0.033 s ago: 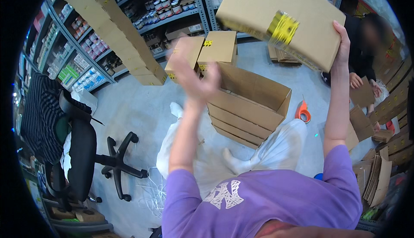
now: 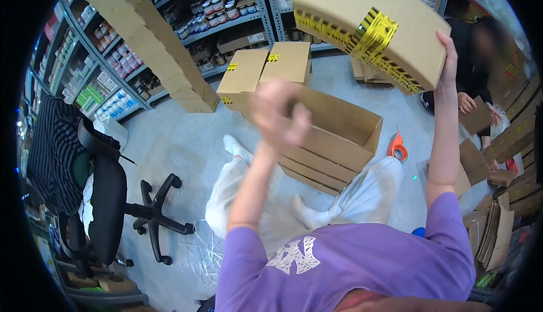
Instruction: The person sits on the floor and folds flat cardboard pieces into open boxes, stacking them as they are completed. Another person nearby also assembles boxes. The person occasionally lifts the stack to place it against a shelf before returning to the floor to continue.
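Cardboard box (image 2: 378,16) w/ top edge cut off, held in R hand (image 2: 448,64); L hand (image 2: 276,111) blurred, approx. half spread.

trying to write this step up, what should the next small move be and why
Probably bring the left hand over to steady the free end of the taped carton: only the right hand appears to support it, at one end, while the left hand, though blurred, seems empty near the open box.
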Available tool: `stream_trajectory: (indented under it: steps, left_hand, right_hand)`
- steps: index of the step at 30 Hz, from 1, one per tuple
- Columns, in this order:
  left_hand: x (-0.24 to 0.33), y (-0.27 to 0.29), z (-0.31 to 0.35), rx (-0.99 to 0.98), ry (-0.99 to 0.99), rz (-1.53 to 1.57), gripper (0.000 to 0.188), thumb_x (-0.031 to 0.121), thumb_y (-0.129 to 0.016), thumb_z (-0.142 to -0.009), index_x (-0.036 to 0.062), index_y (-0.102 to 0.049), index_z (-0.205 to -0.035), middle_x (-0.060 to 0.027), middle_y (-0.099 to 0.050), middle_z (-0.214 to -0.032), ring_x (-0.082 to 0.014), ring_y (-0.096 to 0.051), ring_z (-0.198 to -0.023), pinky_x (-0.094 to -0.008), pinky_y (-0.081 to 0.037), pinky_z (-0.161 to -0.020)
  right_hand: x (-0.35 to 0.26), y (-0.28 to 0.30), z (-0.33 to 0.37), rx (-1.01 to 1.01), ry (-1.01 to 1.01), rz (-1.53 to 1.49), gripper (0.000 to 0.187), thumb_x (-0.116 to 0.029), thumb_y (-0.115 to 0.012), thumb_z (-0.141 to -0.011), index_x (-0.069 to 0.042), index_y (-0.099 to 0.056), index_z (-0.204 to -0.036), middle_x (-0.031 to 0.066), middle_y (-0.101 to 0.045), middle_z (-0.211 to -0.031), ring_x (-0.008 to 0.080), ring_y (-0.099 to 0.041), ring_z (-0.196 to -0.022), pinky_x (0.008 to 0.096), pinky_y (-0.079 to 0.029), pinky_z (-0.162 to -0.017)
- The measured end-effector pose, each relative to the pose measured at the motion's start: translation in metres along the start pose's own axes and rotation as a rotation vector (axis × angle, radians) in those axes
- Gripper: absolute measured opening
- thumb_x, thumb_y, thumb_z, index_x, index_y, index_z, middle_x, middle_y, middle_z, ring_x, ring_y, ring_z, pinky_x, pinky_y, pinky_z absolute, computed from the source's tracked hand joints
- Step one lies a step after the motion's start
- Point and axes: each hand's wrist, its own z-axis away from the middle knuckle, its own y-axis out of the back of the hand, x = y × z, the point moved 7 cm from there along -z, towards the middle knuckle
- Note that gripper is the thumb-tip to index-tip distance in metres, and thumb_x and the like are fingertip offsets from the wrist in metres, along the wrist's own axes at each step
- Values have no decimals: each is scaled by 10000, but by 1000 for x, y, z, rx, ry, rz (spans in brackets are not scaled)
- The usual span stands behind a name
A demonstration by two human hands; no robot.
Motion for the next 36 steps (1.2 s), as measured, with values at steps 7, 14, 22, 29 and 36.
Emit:
stream_trajectory:
  steps: [7, 14, 22, 29, 36]
  left_hand:
    - [50, -67, 72, -389, 130, 159, 318, 285, -842, -644, 131, -736, -902, 14, -604, -744, -191, -552, -710, -334, -402, -680]
    - [53, -53, 73, -228, 124, 212, 262, 274, -852, -585, 139, -747, -783, 48, -555, -681, -164, -477, -651, -322, -334, -655]
    - [54, -53, 74, -211, 107, 200, 252, 269, -847, -586, 152, -747, -785, 54, -554, -693, -173, -483, -687, -337, -338, -690]
    - [50, -57, 92, -165, 159, 135, 298, 371, -870, -578, 201, -724, -775, 41, -535, -764, -205, -521, -910, -464, -300, -1006]
    - [61, -68, 101, -171, 275, 93, 266, 378, -884, -541, 285, -746, -748, 11, -404, -840, -211, -425, -924, -460, -248, -922]
  right_hand:
    - [58, -31, 33, 90, -25, 277, 495, -277, -675, -806, -40, -522, -1212, 92, -607, -1012, 163, -619, -869, 296, -517, -775]
    - [21, -65, 57, 54, 301, 526, 527, -153, -663, -757, -43, -488, -1242, 105, -574, -1066, 161, -589, -949, 295, -493, -817]
    - [20, -79, 79, 40, 566, 777, 510, -152, -695, -720, -73, -531, -1196, 78, -536, -1086, 190, -529, -1017, 333, -422, -919]
    - [49, -101, 83, 109, 773, 803, 539, -161, -734, -668, -105, -542, -1168, 102, -493, -1100, 259, -459, -1087, 375, -397, -952]
    - [56, -111, 90, 220, 803, 826, 552, -171, -752, -641, -95, -532, -1141, 99, -456, -1071, 255, -412, -1073, 376, -396, -925]
